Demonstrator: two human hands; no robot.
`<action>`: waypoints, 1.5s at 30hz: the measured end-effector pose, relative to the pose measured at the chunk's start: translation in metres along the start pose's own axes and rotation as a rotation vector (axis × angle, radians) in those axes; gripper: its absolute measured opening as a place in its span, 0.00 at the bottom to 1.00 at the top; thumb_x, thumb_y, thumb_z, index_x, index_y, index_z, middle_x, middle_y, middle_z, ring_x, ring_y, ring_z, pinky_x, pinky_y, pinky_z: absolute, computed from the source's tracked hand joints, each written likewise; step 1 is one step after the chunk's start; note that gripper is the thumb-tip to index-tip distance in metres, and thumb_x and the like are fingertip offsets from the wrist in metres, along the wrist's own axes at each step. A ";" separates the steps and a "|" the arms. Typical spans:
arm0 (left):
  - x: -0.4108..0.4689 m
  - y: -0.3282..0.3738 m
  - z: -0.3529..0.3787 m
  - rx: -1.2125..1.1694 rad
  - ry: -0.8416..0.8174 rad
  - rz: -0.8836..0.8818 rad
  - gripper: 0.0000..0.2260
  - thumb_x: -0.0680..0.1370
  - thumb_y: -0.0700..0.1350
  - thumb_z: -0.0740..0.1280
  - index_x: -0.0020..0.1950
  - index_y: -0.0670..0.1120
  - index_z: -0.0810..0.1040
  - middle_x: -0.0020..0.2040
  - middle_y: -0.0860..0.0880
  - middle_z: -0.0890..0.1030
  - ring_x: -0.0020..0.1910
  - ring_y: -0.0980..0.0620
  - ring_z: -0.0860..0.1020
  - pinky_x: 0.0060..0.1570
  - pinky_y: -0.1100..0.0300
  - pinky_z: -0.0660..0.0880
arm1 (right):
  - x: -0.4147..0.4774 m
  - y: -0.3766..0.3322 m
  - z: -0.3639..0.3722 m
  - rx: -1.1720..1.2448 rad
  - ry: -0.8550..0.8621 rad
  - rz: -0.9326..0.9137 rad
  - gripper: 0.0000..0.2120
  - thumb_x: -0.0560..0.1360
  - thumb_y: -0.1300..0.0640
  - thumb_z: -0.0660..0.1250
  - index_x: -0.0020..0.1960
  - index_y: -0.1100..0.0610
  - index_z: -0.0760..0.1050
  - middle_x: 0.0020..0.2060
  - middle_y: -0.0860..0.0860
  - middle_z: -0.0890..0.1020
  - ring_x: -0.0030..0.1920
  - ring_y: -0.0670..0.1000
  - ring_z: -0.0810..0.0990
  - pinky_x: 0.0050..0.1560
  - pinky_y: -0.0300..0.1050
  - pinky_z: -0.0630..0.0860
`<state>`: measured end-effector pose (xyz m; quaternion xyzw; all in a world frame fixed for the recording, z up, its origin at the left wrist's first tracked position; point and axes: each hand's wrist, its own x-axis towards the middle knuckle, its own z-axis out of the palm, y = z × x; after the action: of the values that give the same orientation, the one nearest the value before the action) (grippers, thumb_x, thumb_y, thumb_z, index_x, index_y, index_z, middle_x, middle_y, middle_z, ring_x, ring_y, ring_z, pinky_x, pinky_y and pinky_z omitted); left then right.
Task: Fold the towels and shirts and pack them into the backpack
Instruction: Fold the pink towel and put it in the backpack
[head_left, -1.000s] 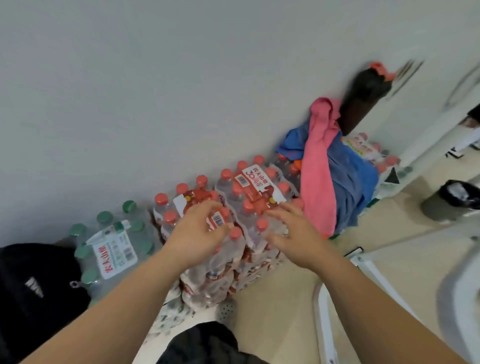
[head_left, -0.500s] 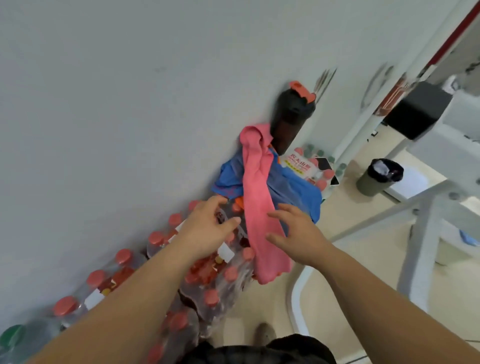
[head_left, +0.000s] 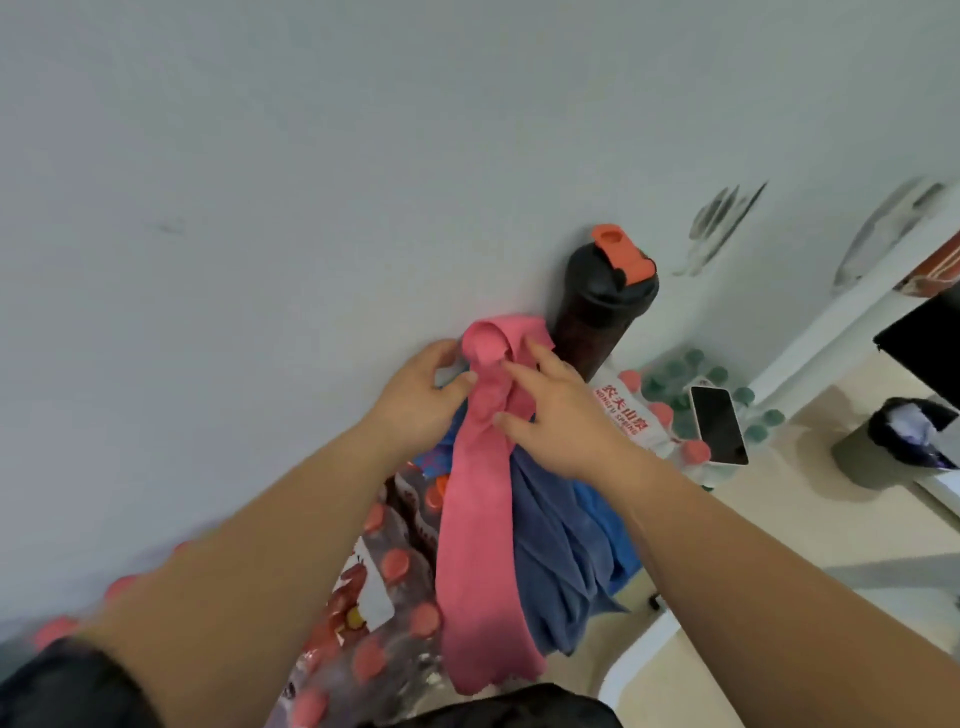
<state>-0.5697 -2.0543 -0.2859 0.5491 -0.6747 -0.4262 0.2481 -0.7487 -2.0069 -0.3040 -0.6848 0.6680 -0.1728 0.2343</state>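
A pink towel (head_left: 480, 545) hangs in a long strip over a blue cloth (head_left: 556, 561), both draped on stacked packs of bottled water by the wall. My left hand (head_left: 421, 400) holds the towel's bunched top from the left, thumb on its edge and fingers curled behind. My right hand (head_left: 561, 415) grips the same top from the right, fingers spread over the pink fabric and thumb pressed lower down. A dark blurred shape (head_left: 57, 691) at the bottom left may be the backpack; I cannot tell.
A tall black bottle with an orange lid (head_left: 602, 306) stands against the white wall just behind the towel. Red-capped water packs (head_left: 384, 597) lie below left. A phone (head_left: 719, 423) rests on green-capped bottles to the right. A bin (head_left: 904, 441) stands farther right.
Both hands left the red-capped water packs and moved right and up to the top of the pink towel, where they now hold it. The view swung right with them.
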 end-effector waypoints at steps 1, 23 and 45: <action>0.002 0.001 0.005 -0.053 -0.005 -0.005 0.13 0.82 0.42 0.64 0.67 0.50 0.73 0.55 0.61 0.77 0.52 0.68 0.76 0.61 0.61 0.71 | 0.004 0.003 -0.002 0.008 -0.015 -0.002 0.33 0.77 0.47 0.70 0.79 0.51 0.63 0.81 0.55 0.56 0.79 0.57 0.55 0.78 0.47 0.53; -0.190 -0.011 -0.080 -0.561 0.233 0.095 0.03 0.73 0.45 0.71 0.42 0.46 0.81 0.40 0.41 0.80 0.42 0.45 0.77 0.49 0.47 0.73 | -0.107 -0.110 -0.026 0.648 0.251 -0.260 0.17 0.77 0.66 0.70 0.58 0.46 0.79 0.42 0.53 0.85 0.44 0.55 0.84 0.51 0.51 0.81; -0.434 -0.166 -0.169 -0.219 0.170 -0.069 0.17 0.75 0.49 0.74 0.38 0.38 0.74 0.31 0.47 0.70 0.31 0.53 0.65 0.34 0.58 0.63 | -0.243 -0.254 0.090 0.702 0.141 -0.157 0.05 0.78 0.63 0.69 0.48 0.55 0.83 0.35 0.40 0.83 0.38 0.38 0.79 0.39 0.35 0.73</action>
<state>-0.2275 -1.6979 -0.2815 0.5760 -0.5813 -0.4575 0.3479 -0.4988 -1.7571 -0.2198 -0.5982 0.5281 -0.4556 0.3945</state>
